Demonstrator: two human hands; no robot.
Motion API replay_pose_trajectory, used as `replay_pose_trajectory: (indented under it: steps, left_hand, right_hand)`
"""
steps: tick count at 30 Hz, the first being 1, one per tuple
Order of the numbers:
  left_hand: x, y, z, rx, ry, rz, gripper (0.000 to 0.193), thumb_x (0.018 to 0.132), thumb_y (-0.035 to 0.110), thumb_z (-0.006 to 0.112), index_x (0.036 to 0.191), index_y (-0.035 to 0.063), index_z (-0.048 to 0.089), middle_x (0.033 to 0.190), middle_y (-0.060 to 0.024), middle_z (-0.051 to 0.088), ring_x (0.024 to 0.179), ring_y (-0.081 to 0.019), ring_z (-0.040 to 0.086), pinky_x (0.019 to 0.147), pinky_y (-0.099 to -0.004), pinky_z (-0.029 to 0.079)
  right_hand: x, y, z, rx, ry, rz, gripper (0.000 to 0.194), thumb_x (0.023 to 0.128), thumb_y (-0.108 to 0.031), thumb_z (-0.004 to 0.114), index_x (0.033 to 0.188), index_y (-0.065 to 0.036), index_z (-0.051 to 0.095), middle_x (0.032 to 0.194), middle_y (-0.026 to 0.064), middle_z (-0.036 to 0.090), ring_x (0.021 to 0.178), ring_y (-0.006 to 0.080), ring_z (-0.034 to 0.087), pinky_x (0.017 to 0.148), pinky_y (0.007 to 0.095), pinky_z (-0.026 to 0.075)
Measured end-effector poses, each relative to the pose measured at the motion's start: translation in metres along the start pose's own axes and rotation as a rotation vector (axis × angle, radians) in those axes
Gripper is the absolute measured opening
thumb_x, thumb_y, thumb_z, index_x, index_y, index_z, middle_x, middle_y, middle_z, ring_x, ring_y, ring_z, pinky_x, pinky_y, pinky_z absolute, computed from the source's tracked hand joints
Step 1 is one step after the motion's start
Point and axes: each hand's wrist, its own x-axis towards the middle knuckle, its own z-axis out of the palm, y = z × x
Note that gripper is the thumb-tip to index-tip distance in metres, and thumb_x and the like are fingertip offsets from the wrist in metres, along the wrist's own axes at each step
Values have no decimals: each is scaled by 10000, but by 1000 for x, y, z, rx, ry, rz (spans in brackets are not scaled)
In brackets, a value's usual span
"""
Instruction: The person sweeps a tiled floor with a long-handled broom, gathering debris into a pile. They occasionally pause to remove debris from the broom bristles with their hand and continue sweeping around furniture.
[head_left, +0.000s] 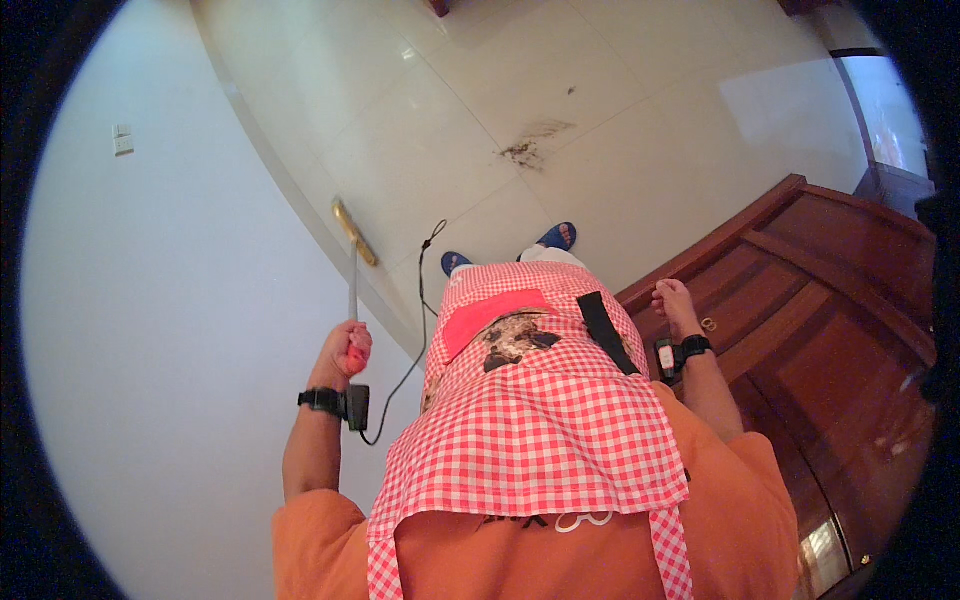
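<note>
My left hand (346, 349) is closed around the handle of a broom (353, 281), and a red part shows by the palm. The broom's yellowish head (354, 232) is beside the foot of the white wall, slightly blurred. My right hand (675, 304) hangs beside the wooden furniture, its fingers curled in with nothing visible in them. Ahead of my feet, a smear of dark dirt (525, 152) lies on the tiled floor (420, 157), with a small dark speck (571, 91) beyond it.
White wall (165, 300) with a socket plate (122, 141) runs along the left. Dark reddish wooden furniture (847, 330) stands close on the right. A black looped cable (421, 292) hangs by my left side from a wrist device (358, 407). Blue slippers (559, 235) are on my feet.
</note>
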Motion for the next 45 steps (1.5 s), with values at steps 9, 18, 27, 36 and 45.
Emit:
replay_pose_trajectory:
  steps: [9, 18, 27, 36, 45]
  left_hand:
    - [66, -118, 56, 454, -151, -187, 275, 819, 121, 444, 567, 132, 334, 479, 46, 337, 367, -61, 299, 325, -183, 260]
    - [35, -103, 119, 555, -368, -211, 285, 850, 172, 430, 580, 130, 350, 473, 56, 324, 351, -38, 280, 306, -162, 257]
    - [-22, -48, 6, 618, -100, 183, 254, 820, 162, 471, 598, 144, 349, 473, 63, 326, 350, -39, 291, 302, -167, 272]
    - [41, 15, 12, 275, -68, 97, 234, 775, 66, 457, 589, 124, 328, 482, 33, 370, 388, -74, 369, 345, -184, 306]
    - [67, -121, 122, 817, -284, 16, 240, 815, 101, 452, 597, 109, 350, 484, 34, 369, 379, -67, 346, 343, -187, 334]
  right_hand:
    - [6, 31, 13, -21, -71, 35, 210, 847, -224, 494, 988, -68, 506, 773, 25, 543, 622, 107, 511, 527, 243, 425]
    - [-37, 24, 52, -1, -59, -60, 209, 835, -213, 501, 982, -65, 511, 776, 24, 539, 652, 102, 502, 542, 235, 415]
    - [-53, 30, 73, 3, -36, -10, 171, 837, -200, 494, 937, -62, 516, 740, 19, 537, 596, 104, 501, 503, 240, 412]
    - [-53, 51, 63, 1, 22, -8, 210, 834, -212, 509, 937, -29, 506, 737, 45, 549, 591, 118, 523, 490, 262, 419]
    - [-61, -16, 43, 169, 74, -90, 250, 836, -209, 509, 994, -16, 511, 789, 43, 563, 644, 121, 532, 557, 248, 439]
